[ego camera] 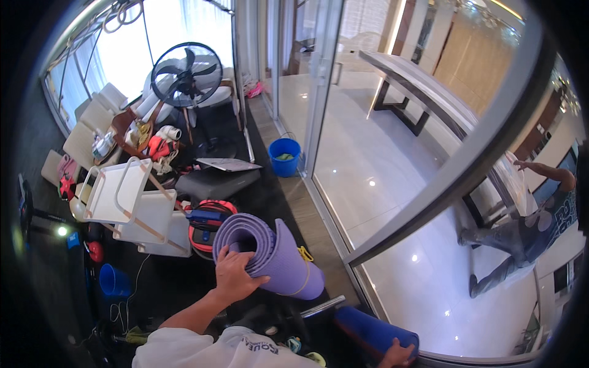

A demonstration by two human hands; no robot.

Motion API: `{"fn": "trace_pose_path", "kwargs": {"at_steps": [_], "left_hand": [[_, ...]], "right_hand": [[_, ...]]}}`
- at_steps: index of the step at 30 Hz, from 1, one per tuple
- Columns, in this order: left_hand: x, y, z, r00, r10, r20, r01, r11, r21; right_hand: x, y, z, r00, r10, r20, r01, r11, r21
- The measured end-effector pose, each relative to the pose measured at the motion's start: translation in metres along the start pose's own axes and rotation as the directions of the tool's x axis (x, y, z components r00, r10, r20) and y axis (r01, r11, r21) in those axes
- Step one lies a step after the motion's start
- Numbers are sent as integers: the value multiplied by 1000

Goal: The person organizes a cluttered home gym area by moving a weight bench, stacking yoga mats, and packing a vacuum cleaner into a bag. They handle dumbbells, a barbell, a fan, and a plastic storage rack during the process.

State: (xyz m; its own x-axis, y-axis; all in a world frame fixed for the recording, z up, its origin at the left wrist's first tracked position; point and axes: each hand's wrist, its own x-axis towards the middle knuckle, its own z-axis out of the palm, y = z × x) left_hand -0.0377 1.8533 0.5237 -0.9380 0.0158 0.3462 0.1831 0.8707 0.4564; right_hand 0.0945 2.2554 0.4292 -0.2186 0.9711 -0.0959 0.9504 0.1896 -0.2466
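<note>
My left hand (235, 275) grips the upper end of a rolled purple exercise mat (294, 267), its fingertips hooked over the edge of the coil. The mat stands tilted, its outer flap partly loose, with a thin yellow cord (305, 254) tied around its lower part. At the bottom right, my right hand (398, 354) holds the near end of a blue rolled mat (375, 329), which has a reddish underside. That roll lies low beside the glass door's track. A metal bar (323, 307) lies between the two rolls.
A white tiered trolley (145, 209), a black fan (186, 76) and a blue bucket (284, 157) stand ahead. Cluttered chairs (87, 133) line the left. A loose white cable (120, 313) crosses the floor. Behind the glass sliding door (322, 115), a person (529, 234) is beside a long table (423, 87).
</note>
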Motion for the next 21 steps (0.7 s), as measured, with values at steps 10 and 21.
{"fn": "trace_pose_path", "kwargs": {"at_steps": [10,21], "left_hand": [[71,-86,-118,991,-78,-113,51,973,-225],[-1,-80,-292,872,-259,-416,183,960,-214]], "right_hand": [[-50,-70,-98,864,-300,-405,262,954,-147],[16,-90,-113,667,-311,-677,445,895,27]]}}
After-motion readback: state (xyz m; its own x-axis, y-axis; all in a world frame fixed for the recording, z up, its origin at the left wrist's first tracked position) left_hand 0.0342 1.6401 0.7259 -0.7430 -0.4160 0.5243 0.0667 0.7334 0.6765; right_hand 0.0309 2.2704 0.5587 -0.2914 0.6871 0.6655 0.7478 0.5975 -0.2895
